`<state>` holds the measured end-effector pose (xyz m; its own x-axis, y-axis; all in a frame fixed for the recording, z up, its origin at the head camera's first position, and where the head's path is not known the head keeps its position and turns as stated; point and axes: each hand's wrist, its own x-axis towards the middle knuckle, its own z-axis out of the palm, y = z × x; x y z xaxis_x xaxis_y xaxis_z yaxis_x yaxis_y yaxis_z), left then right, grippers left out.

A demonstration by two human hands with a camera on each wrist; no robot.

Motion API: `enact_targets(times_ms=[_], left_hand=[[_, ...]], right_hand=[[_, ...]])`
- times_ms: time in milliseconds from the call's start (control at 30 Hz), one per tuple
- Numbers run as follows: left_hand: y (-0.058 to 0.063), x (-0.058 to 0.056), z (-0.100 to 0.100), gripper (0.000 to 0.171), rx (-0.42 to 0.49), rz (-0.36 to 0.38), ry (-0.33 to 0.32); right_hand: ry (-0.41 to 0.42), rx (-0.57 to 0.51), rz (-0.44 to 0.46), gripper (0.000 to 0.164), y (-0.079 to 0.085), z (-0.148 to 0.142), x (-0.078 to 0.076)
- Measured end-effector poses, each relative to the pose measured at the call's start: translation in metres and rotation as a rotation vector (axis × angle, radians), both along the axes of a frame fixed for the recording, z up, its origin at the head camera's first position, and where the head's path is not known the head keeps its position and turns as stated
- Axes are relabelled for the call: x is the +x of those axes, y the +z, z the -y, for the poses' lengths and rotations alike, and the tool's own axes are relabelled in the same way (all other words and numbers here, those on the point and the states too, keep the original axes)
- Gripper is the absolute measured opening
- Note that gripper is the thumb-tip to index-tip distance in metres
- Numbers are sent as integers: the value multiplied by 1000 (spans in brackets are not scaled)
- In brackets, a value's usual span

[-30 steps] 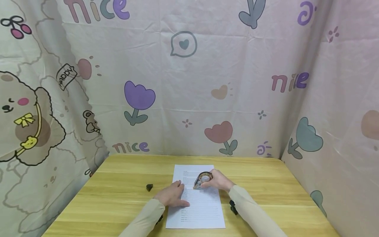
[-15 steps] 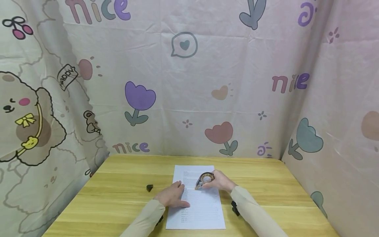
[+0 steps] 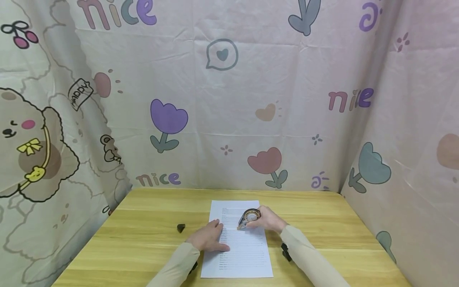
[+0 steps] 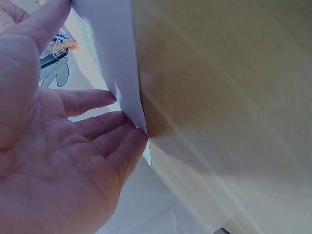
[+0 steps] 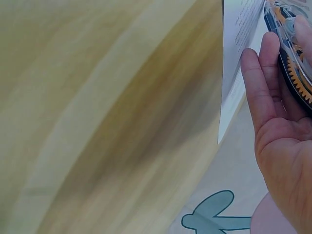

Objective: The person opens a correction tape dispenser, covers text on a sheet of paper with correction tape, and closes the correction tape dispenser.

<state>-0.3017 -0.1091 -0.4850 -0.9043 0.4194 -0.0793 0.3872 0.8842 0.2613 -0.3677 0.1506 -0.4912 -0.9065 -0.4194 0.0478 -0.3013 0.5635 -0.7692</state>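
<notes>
A white sheet of printed paper point(image 3: 247, 261) lies lengthwise on the wooden table. My left hand point(image 3: 206, 236) rests on its left side, fingers stretched and thumb apart; the left wrist view shows the fingertips at the edge of the paper point(image 4: 114, 53). Over the upper part of the sheet, my right hand point(image 3: 269, 220) grips a clear and black correction tape dispenser point(image 3: 250, 217). Its tip points down and left, right at the lines of print. In the right wrist view, orange gears show inside the correction tape point(image 5: 292, 73), between the thumb and fingers of that hand.
A small black object point(image 3: 181, 227) lies on the table point(image 3: 143, 247) left of the sheet. Dark pieces point(image 3: 285, 252) show beside the right forearm and under the left one. A patterned cloth point(image 3: 229, 91) hangs behind the table and along both sides.
The correction tape and my right hand have shifted slightly to the right across the sheet. My left hand stays in place on the paper.
</notes>
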Motion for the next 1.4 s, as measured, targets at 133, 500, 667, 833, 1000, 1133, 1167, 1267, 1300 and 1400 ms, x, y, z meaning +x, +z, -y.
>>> enact_targets(times_ms=[133, 500, 667, 833, 1000, 1133, 1167, 1267, 1300, 1400], left_hand=[[0, -1, -1, 95, -6, 2, 4], [2, 1, -1, 94, -4, 3, -1], [1, 0, 0, 94, -9, -1, -5], [0, 0, 0, 94, -12, -10, -8], [0, -1, 0, 94, -12, -8, -3], [1, -1, -1, 94, -6, 4, 3], [1, -1, -1, 94, -7, 6, 4], [1, -1, -1, 94, -7, 11, 9], [1, 0, -1, 94, -8, 13, 10], [2, 0, -1, 94, -5, 22, 17]], right_hand=[[-1, -4, 0, 24, 2, -2, 1], [-31, 17, 6, 28, 3, -5, 4], [-38, 24, 9, 27, 2, -8, 4], [-29, 19, 4, 26, 3, -10, 4], [-29, 23, 6, 26, 3, -10, 4], [-20, 21, 9, 24, 3, -11, 3], [-17, 20, 9, 24, 3, -11, 3], [-14, 18, 12, 24, 4, -11, 3], [-14, 18, 14, 23, 4, -12, 3], [-17, 13, 24, 23, 4, -13, 4]])
